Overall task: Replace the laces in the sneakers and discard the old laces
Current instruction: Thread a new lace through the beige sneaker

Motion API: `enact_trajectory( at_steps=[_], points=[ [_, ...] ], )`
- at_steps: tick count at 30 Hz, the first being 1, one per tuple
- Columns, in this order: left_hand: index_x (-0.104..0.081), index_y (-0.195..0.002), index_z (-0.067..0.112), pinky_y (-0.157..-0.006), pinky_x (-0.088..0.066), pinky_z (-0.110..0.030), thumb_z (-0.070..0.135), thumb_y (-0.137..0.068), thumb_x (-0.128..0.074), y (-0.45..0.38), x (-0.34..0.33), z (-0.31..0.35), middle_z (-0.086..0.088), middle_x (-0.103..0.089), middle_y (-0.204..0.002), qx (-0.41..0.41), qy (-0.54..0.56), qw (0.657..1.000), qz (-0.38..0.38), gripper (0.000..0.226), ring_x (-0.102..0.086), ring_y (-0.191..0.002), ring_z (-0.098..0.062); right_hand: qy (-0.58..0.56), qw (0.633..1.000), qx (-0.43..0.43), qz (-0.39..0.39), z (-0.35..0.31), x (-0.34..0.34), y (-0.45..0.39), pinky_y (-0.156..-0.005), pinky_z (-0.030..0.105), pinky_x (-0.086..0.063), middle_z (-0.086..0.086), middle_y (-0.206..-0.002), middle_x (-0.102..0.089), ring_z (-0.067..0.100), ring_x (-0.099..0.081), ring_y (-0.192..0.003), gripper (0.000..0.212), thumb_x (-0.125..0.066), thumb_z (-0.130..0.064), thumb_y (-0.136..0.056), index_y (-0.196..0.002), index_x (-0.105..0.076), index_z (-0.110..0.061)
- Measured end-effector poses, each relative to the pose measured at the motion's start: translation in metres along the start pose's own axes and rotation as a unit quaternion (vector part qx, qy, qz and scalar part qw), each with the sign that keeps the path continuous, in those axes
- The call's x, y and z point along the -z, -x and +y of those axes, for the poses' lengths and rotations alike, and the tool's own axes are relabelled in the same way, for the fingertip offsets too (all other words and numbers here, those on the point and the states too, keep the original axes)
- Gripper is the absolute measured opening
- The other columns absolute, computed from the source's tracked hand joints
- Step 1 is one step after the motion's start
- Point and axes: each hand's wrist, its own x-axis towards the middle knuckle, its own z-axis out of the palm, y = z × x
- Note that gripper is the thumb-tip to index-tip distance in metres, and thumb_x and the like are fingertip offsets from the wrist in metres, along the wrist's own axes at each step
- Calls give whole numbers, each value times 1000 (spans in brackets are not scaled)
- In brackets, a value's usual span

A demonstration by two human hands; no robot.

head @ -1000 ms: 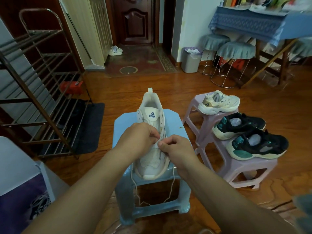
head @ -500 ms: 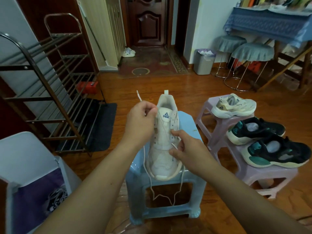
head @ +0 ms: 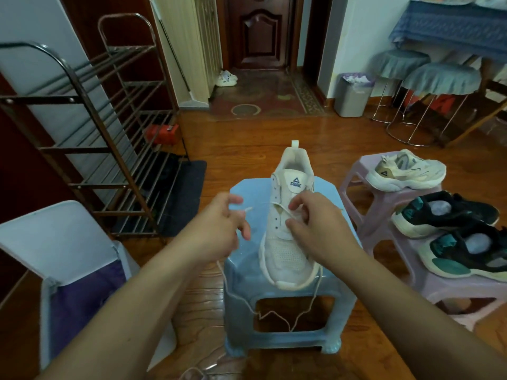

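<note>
A white sneaker (head: 285, 237) stands toe-toward-me on a light blue plastic stool (head: 247, 281). Its pale lace (head: 274, 315) hangs in loose loops over the stool's front. My left hand (head: 222, 229) is just left of the sneaker, fingers curled, pinching one end of the lace away from the eyelets. My right hand (head: 312, 226) is over the sneaker's lacing, pinching a strand of the lace near the middle eyelets.
A pink stool (head: 354, 185) at right carries a cream sneaker (head: 406, 174) and two black-and-teal sneakers (head: 444, 212). A metal shoe rack (head: 82, 127) stands at left, an open white bin (head: 63, 248) at lower left, a grey waste bin (head: 354, 97) by the far wall.
My left hand has dropped from high beside the tongue to lower left, drawing the lace end out sideways. My right hand has moved up onto the lacing.
</note>
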Motion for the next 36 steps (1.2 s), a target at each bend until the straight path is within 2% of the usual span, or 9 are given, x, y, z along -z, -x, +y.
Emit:
enact_trajectory(
  at_steps=[2, 4, 7, 9, 14, 19, 23, 27, 36],
  points=[
    [-56, -120, 11, -46, -37, -28, 6, -105, -44, 2, -8, -8, -6, -74, -83, 54, 12, 998, -27, 20, -55, -53, -17, 16, 999, 16, 23, -3, -4, 2, -70, 26, -34, -18, -84, -39, 7, -45, -79, 29, -70, -18, -89, -102, -49, -34],
    [-61, -111, 6, -43, -35, -24, 9, -106, -46, 3, -14, -11, -7, -73, -82, 80, 22, 996, -27, 16, -47, -52, -14, 46, 998, 28, 26, -4, -7, 4, -71, 27, -35, -16, -85, -40, 10, -48, -81, 20, -67, -18, -91, -96, -55, -33],
    [-64, -101, 5, -40, -31, -22, 15, -105, -54, -2, -18, -12, -4, -67, -74, 68, 47, 997, 3, 15, -38, -46, -10, 78, 996, 29, 14, 0, -7, 3, -72, 27, -38, -13, -83, -46, 12, -53, -82, 7, -68, -24, -91, -88, -70, -30],
    [-66, -96, 8, -41, -35, -24, 13, -103, -59, -6, -21, -13, -4, -68, -76, 54, 68, 996, 16, 12, -42, -47, -9, 72, 997, 26, 12, 3, -7, 2, -75, 28, -39, -11, -87, -50, 13, -54, -86, 8, -69, -25, -92, -95, -75, -30],
    [-68, -95, 9, -50, -51, -24, 10, -98, -64, -11, -32, -17, -6, -73, -82, 36, 25, 999, 24, 5, -57, -53, -9, 62, 998, 25, 7, 4, -13, 0, -78, 30, -44, -6, -92, -53, 19, -58, -93, 22, -66, -26, -95, -113, -76, -33],
    [-73, -85, 24, -48, -41, -19, 26, -92, -76, -15, -37, -20, -2, -67, -71, -50, -118, 991, 42, 8, -48, -48, -1, 47, 999, 18, -7, 6, -12, -2, -76, 27, -40, -13, -84, -46, 17, -56, -93, 24, -65, -26, -95, -116, -75, -35],
    [-71, -76, 29, -56, -40, -26, 34, -89, -78, -17, -36, -19, 8, -59, -59, -66, -199, 975, 79, 16, -53, -61, -10, 31, 999, 13, -15, 5, -10, -3, -77, 28, -41, -13, -83, -45, 16, -55, -92, 22, -69, -29, -93, -113, -76, -36],
    [-67, -74, 26, -53, -42, -27, 32, -91, -72, -15, -36, -16, 7, -58, -54, -56, -220, 970, 89, 19, -53, -53, -10, 21, 1000, 3, -22, 3, -8, -4, -76, 25, -38, -13, -84, -45, 11, -51, -90, 18, -68, -28, -94, -109, -77, -36],
    [-68, -77, 17, -60, -49, -30, 26, -86, -68, -9, -48, -8, 3, -67, -70, -21, -213, 974, 78, 13, -63, -69, -15, -2, 999, -19, -30, 0, -9, -8, -71, 24, -37, -14, -83, -46, 8, -50, -83, 15, -69, -26, -92, -97, -79, -36]
  ],
)
